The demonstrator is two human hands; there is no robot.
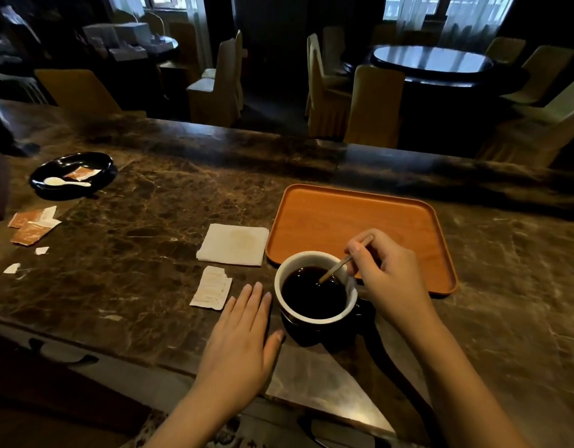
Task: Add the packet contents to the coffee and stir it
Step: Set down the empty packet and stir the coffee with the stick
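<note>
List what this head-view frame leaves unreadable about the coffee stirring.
- Thin stirrer: its lower end is sunk in the black coffee.
- Right hand: the grip is shut on the stirrer, but curled fingers hide the contact.
- White torn-open packet: print too small to read.
- White-rimmed dark cup: its right side lies behind the right hand.
- Left hand: flat on the brown marble counter; whether it touches the cup is unclear.

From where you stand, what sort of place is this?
Probably a restaurant or hotel dining room: a marble counter, a round dining table ringed by cloth-covered chairs, and a wooden serving tray.
</note>
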